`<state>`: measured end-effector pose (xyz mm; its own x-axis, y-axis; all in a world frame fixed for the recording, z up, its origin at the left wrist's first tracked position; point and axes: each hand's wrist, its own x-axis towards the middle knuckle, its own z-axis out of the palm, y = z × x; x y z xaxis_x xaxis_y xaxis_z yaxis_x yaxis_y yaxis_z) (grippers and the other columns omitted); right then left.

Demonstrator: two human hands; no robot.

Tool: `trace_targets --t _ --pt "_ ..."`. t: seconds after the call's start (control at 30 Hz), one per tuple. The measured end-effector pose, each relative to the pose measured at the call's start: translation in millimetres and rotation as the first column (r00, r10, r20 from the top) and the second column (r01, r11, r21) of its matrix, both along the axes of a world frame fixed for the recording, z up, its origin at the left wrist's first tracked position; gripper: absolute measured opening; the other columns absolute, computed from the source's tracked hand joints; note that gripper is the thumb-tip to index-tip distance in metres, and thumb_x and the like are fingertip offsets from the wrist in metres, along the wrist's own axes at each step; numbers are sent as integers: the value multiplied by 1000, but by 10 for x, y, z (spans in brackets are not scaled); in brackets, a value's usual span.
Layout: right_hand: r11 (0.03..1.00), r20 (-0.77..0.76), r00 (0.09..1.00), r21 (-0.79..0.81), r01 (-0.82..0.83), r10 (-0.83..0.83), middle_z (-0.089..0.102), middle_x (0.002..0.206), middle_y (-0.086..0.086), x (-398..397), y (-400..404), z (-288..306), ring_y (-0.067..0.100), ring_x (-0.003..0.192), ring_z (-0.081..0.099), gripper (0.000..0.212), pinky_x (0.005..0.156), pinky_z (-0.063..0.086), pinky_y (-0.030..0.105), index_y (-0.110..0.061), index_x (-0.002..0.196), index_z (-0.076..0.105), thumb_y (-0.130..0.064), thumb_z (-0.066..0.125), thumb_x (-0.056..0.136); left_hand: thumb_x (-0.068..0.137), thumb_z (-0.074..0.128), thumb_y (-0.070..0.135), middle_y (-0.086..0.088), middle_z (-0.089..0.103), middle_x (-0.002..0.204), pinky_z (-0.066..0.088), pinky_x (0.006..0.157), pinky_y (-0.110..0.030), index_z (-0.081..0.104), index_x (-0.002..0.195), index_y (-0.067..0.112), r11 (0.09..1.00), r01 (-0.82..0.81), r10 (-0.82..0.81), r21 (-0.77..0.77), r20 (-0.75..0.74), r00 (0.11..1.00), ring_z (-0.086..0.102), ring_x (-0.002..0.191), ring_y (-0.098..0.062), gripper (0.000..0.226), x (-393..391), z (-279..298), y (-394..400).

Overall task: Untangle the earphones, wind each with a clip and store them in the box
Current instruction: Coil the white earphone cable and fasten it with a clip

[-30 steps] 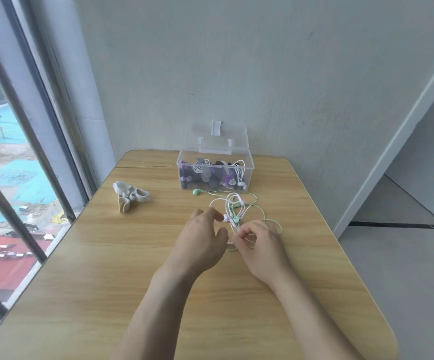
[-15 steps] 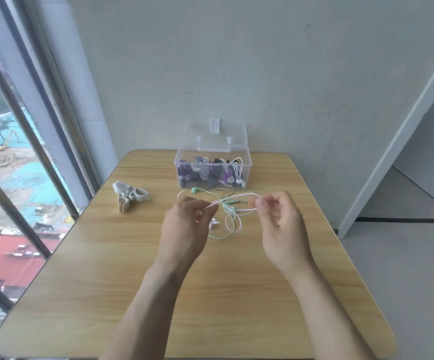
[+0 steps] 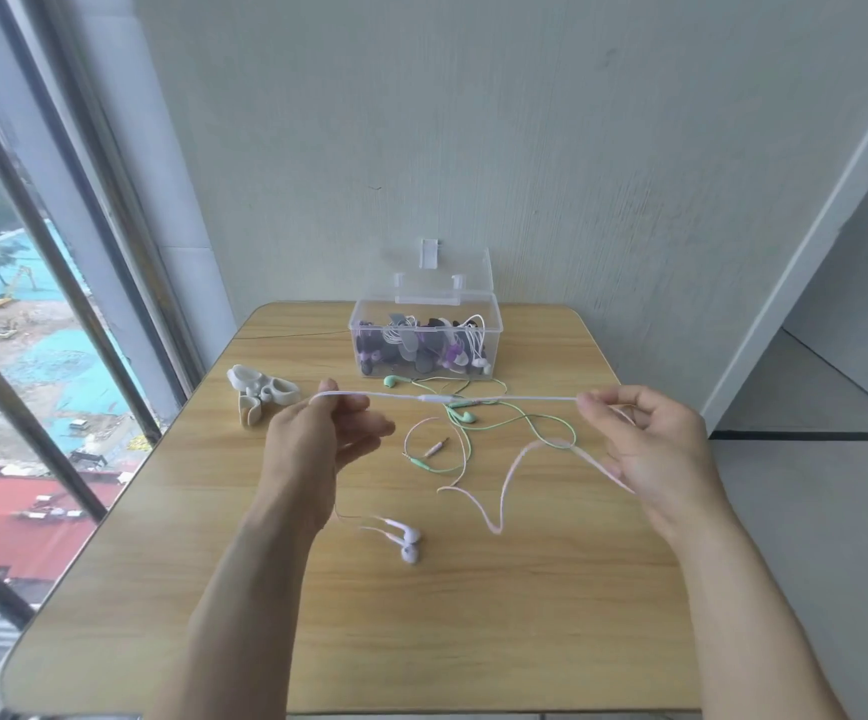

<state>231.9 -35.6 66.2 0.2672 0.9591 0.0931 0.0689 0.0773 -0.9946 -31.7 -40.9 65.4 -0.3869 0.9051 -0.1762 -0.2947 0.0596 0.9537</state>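
1. The left hand (image 3: 317,439) and right hand (image 3: 645,439) each pinched the pink earphones' cord (image 3: 504,398), stretched taut above the table (image 3: 473,615).
2. Its earbuds (image 3: 406,544) lay mid-table; the cord blurred near the right hand.
3. Green earphones (image 3: 465,418) lay before the open box (image 3: 424,337) at the far edge, its contents a jumble.
4. Clips (image 3: 260,394) sat by the left edge.

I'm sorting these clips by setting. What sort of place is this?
Probably an upper-floor room or enclosed balcony: a small wooden table against a bare wall, beside a tall barred window overlooking a construction site.
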Motion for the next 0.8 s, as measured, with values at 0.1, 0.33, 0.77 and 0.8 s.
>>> trace_targets --t 0.1,0.33,0.77,0.8 --pt "999 168 985 -5 32 -30 62 65 -3 94 2 -30 8 56 53 11 64 43 30 -17 86 71 -20 81 83 98 48 10 -1 32 50 25 39 -19 47 68 15 998 -12 14 -65 34 999 27 34 -13 30 -115 1 -2" --pt "938 -169 925 -6 345 -341 60 78 -2 341 68 -51 12 62 51 23 48 46 15 -11 101 66 -18 81 84 92 55 18 10 25 42 13 37 -16 41 67 21 983 -97 104 -155 37 994 18 33 -8 28 -404 -52 31" --pt "951 553 800 -41 307 -234 69 106 7 137 111 -170 24 110 62 16 95 50 41 -21 97 70 -18 76 83 58 56 15 10 50 47 27 49 -23 77 72 15 678 553 -732 -484 -505 456 35 47 -11 26 -87 44 -149" --pt "963 570 788 19 271 -233 71 103 6 41 97 -158 23 106 63 12 94 50 38 -21 94 70 -17 74 84 56 53 15 6 50 50 25 50 -24 78 74 13 628 597 -775 -499 -472 419 33 49 -13 30 -40 53 -176"
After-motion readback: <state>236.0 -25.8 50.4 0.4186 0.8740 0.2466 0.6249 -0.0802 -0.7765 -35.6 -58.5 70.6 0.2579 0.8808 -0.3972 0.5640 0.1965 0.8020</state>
